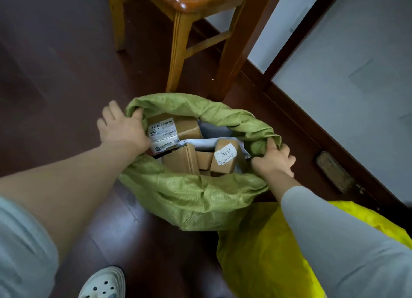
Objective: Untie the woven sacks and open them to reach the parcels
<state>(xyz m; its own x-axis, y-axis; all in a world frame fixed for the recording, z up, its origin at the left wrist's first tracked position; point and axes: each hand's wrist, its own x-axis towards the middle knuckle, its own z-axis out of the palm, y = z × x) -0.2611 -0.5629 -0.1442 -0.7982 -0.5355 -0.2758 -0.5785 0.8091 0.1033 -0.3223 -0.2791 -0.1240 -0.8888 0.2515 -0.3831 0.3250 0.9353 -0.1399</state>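
- The green woven sack point(189, 197) stood on the dark floor point(55, 74), its mouth rolled open over cardboard parcels point(181, 161).
- The left hand point(122, 130) hooked its thumb over the left rim, and the right hand point(273, 160) clenched the bunched right rim.
- The weave looked limp and slick and the load heavy, so the rolled rim seemed the surest hold.
- The yellow sack point(256, 253) was half hidden by the right sleeve, and its tie could not be seen.

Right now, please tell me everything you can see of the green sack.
The green sack is crinkled woven plastic-looking cloth, standing on the dark floor. Its mouth is wide open, rim rolled outward. The left hand and right hand grip opposite sides of the rim. Brown labelled parcels lie inside.
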